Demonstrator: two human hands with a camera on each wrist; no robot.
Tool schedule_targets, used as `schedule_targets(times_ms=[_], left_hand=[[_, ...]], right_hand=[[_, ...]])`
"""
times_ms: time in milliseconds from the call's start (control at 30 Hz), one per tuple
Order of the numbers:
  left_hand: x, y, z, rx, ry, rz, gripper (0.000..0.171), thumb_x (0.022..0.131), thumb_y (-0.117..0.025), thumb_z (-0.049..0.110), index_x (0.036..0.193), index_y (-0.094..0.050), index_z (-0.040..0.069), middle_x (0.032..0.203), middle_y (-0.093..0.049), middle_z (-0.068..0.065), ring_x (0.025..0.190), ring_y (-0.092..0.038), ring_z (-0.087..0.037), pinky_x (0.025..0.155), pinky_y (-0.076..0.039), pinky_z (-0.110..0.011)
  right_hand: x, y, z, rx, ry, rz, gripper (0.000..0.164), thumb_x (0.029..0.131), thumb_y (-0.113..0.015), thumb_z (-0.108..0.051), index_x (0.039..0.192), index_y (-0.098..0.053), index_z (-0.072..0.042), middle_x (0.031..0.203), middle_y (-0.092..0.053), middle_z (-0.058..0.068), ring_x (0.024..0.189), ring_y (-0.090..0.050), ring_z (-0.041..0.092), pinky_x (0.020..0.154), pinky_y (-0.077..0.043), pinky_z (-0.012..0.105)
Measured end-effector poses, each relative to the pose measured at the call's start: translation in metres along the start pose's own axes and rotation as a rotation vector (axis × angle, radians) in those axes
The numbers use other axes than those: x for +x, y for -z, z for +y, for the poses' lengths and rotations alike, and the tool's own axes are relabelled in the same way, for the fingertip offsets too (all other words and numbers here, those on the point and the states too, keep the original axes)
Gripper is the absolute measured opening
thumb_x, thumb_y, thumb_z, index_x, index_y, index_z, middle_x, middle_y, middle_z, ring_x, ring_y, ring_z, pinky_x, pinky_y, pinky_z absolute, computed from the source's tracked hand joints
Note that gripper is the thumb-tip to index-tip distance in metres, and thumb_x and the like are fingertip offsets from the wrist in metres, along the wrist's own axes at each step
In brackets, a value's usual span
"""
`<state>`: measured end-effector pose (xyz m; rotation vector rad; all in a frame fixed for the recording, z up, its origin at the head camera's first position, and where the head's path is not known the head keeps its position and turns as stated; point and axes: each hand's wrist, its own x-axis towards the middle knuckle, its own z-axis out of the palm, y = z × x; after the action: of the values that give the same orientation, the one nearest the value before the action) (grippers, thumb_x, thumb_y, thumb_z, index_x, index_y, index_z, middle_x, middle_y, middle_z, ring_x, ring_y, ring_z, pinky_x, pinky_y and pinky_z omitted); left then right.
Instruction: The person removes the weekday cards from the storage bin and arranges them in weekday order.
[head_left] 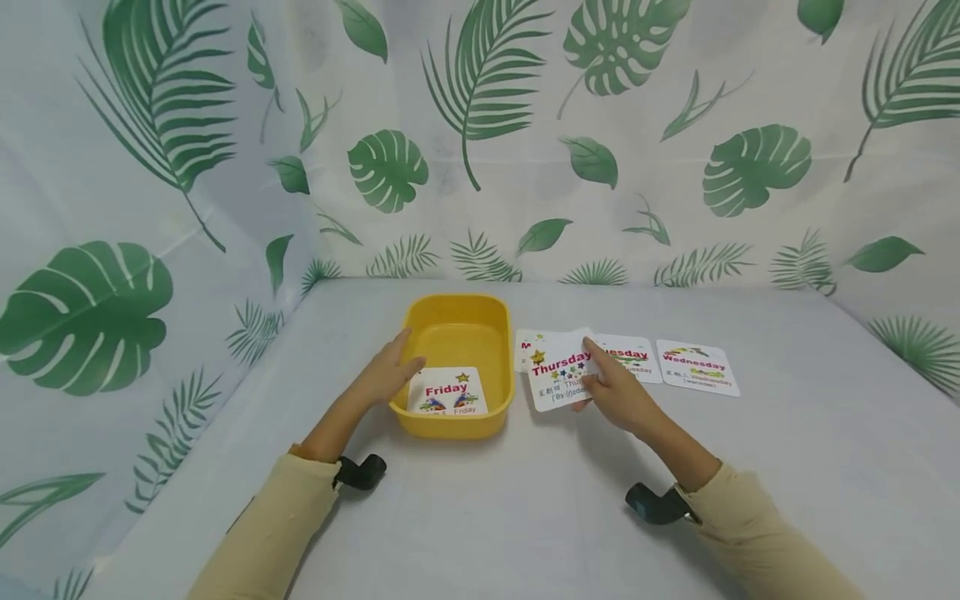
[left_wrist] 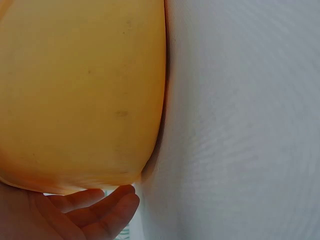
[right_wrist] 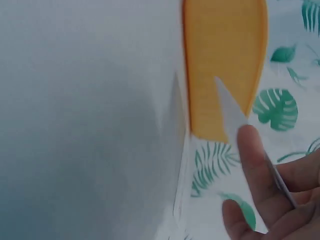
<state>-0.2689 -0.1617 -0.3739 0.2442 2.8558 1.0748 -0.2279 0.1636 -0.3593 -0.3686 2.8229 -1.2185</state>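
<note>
My left hand (head_left: pixel 386 371) holds the left side of a yellow plastic basin (head_left: pixel 455 427), thumb over the rim and fingers along the outer wall. In the left wrist view the fingers (left_wrist: pixel 102 212) show beside the basin's wall. Inside the basin leans a white "Friday" card (head_left: pixel 447 390). To the right of the basin, my right hand (head_left: pixel 621 390) pinches a white "Thursday" card (head_left: pixel 557 371), tilted and raised above the table. It partly covers a card starting with "M" (head_left: pixel 525 340) and a "Tuesday" card (head_left: pixel 630 354). In the right wrist view the held card (right_wrist: pixel 230 107) appears edge-on.
A "Wednesday" card (head_left: pixel 697 368) lies flat at the right end of the row. Everything stands on a white-covered table (head_left: pixel 480 517). Leaf-patterned cloth (head_left: pixel 517 208) hangs behind and at the sides. A dark wrist device (head_left: pixel 656 504) sits on each forearm.
</note>
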Motion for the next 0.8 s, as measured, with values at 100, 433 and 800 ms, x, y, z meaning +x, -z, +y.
schedule_targets(times_ms=[100,433,800], left_hand=[[-0.001,0.0,-0.001,-0.002,0.002,0.001,0.067,0.095,-0.041,0.029,0.146,-0.008,0.0,0.148,-0.017,-0.027,0.136,-0.019,-0.041,0.11,-0.019,-0.053],[0.0,0.0,0.0,-0.02,0.013,-0.003,0.067,0.095,-0.041,0.029,0.146,-0.008,0.001,0.149,-0.017,-0.024,0.138,-0.018,-0.038,0.111,-0.017,-0.051],[0.0,0.0,0.001,-0.024,0.029,-0.005,0.067,0.094,-0.042,0.03,0.146,-0.009,0.003,0.149,-0.018,-0.024,0.137,-0.019,-0.038,0.111,-0.018,-0.051]], right_hand=[[-0.004,-0.008,-0.004,-0.032,0.022,-0.102,0.06,0.093,-0.041,-0.003,0.143,-0.01,0.007,0.126,-0.046,0.026,0.084,-0.06,0.023,0.078,-0.042,0.037],[-0.012,-0.019,-0.01,-0.351,-0.022,-0.154,0.06,0.091,-0.048,-0.013,0.136,-0.022,0.016,0.117,-0.05,0.032,0.076,-0.051,0.02,0.059,-0.043,0.028],[-0.01,-0.02,-0.009,-0.542,-0.121,-0.207,0.065,0.091,-0.052,-0.029,0.135,-0.029,0.013,0.125,-0.049,0.03,0.085,-0.052,0.025,0.067,-0.046,0.036]])
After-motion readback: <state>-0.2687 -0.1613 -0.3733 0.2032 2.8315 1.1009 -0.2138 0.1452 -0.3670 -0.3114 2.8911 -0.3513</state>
